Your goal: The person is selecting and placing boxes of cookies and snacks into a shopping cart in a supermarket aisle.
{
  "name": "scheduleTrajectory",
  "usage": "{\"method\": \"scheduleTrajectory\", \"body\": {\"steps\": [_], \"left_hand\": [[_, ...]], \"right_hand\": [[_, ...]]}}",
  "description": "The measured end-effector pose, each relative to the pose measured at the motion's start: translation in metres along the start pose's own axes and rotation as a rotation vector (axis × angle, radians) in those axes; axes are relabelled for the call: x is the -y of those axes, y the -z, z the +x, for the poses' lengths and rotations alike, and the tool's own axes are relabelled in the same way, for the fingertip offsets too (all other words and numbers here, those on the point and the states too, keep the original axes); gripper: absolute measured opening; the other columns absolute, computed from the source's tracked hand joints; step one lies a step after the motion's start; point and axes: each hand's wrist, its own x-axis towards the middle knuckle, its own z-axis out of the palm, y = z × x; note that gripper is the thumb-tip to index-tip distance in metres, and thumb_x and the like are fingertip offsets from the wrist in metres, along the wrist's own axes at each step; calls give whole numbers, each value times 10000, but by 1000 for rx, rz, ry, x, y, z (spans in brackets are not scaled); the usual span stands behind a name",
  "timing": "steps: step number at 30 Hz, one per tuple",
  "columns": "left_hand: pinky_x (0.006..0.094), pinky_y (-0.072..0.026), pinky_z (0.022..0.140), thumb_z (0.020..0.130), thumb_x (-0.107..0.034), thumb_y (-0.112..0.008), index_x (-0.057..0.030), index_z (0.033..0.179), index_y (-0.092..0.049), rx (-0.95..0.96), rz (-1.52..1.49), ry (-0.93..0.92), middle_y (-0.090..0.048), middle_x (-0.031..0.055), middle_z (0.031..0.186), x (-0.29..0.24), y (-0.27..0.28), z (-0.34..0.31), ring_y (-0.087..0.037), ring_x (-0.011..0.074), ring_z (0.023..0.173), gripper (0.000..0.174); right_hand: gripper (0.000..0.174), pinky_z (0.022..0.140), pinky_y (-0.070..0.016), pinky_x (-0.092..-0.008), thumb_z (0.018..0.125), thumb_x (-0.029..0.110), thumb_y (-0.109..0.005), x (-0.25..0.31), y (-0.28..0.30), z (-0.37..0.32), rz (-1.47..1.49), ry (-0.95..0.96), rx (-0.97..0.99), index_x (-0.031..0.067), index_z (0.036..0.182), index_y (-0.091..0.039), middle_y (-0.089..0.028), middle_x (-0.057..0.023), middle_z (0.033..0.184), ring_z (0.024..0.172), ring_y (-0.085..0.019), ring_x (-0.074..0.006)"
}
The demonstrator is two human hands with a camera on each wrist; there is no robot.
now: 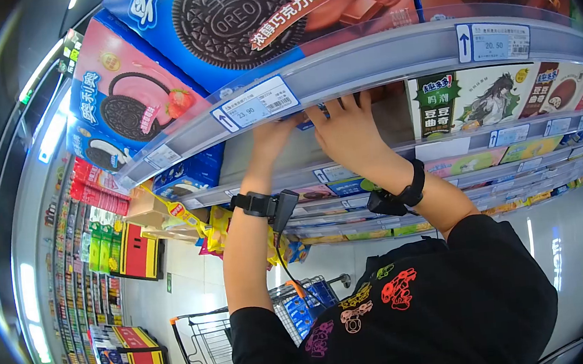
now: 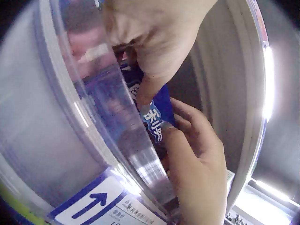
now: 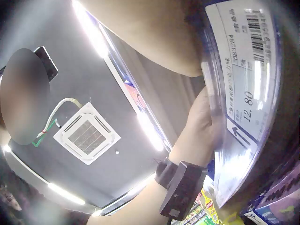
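Observation:
Both hands reach in behind the clear front rail of a shelf and hold a blue Oreo pack (image 2: pixel 161 101) with white lettering. My left hand (image 2: pixel 157 35) comes from the top of the left wrist view, its thumb on the pack's printed face. Lower in that view, my right hand (image 2: pixel 199 157) pinches the pack's other end between thumb and fingers. In the head view the left hand (image 1: pixel 279 140) and right hand (image 1: pixel 348 133) are side by side under the upper shelf edge, which hides most of the pack. The right wrist view catches the left hand (image 3: pixel 199 124) behind a price label.
Large Oreo boxes (image 1: pixel 268 16) stand on the shelf above, behind a rail with price tags (image 1: pixel 256 105). White illustrated boxes (image 1: pixel 487 98) line the shelf to the right. Yellow snack bags (image 1: pixel 219 227) hang at the left, and a shopping cart (image 1: pixel 212 340) stands behind.

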Motion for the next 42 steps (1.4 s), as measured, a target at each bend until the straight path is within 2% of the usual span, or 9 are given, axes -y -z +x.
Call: {"method": "scheduleTrajectory", "body": {"steps": [4, 13, 18, 21, 25, 27, 34, 39, 42], "left_hand": [[315, -495, 837, 685, 28, -718, 6, 1230, -509, -33, 91, -30, -603, 116, 1128, 3, 8, -10, -573, 192, 1033, 584], [315, -490, 885, 655, -26, -811, 4, 1197, -487, -569, 282, -85, -544, 129, 1213, -34, 19, -95, -564, 199, 1059, 632], [349, -496, 882, 607, 74, -698, -33, 1156, -525, -747, 263, -213, -538, 170, 1240, -49, 39, -142, -556, 273, 1114, 586], [392, -458, 970, 615, 45, -794, -18, 1197, -476, -741, 604, -284, -514, 175, 1249, -64, 46, -186, -519, 300, 1171, 666], [477, -464, 932, 583, -46, -818, -31, 1030, -533, -834, 628, -317, -610, 160, 1036, -76, 50, -234, -578, 398, 1079, 531], [475, -473, 931, 584, -26, -796, -42, 1018, -534, -831, 715, -304, -609, 150, 1027, -84, 59, -259, -576, 405, 1082, 507], [437, -447, 956, 550, 40, -710, -53, 1150, -562, -930, 782, 44, -568, 193, 1188, -94, 87, -354, -535, 388, 1152, 625], [389, -432, 970, 582, 52, -694, -60, 1298, -470, -1039, 712, 445, -516, 192, 1290, -96, 103, -429, -517, 355, 1177, 759], [343, -453, 937, 631, 21, -712, -56, 1389, -366, -1066, 553, 654, -531, 180, 1275, -94, 119, -478, -542, 257, 1144, 836]], "right_hand": [[443, 929, -279, -675, 743, 192, -615, -1, 3, 0, 46, 18, -21, 95, 1174, -579, -484, -155, 1200, 1180, -393, -397], [625, 899, -304, -645, 679, 267, -688, 0, 23, 3, 237, 128, -103, 143, 1267, -516, -437, -157, 1208, 1134, -390, -380], [718, 935, -315, -589, 644, 254, -732, 0, 21, 0, 286, 135, -85, 159, 1312, -487, -403, -204, 1248, 1151, -383, -414], [795, 962, -301, -594, 593, 227, -782, 5, 27, -1, 394, 136, -114, 177, 1326, -477, -367, -219, 1323, 1209, -351, -441], [792, 966, -371, -500, 561, 262, -829, 24, 29, -9, 560, 248, -65, 203, 1289, -522, -372, -205, 1350, 1195, -421, -402], [698, 873, -457, -435, 570, 280, -835, 44, 25, -15, 577, 336, -120, 152, 1205, -576, -471, -175, 1265, 1086, -529, -357], [524, 760, -529, -392, 575, 210, -804, 140, -2, -29, 800, 585, -93, 15, 1014, -595, -623, -128, 972, 899, -635, -328], [519, 789, -518, -396, 557, 180, -794, 226, -14, -62, 953, 636, 153, 18, 1004, -585, -620, -138, 974, 914, -620, -333], [556, 791, -511, -399, 538, 166, -795, 282, -24, -88, 1025, 657, 260, 26, 1029, -572, -611, -130, 992, 923, -603, -328]]}}
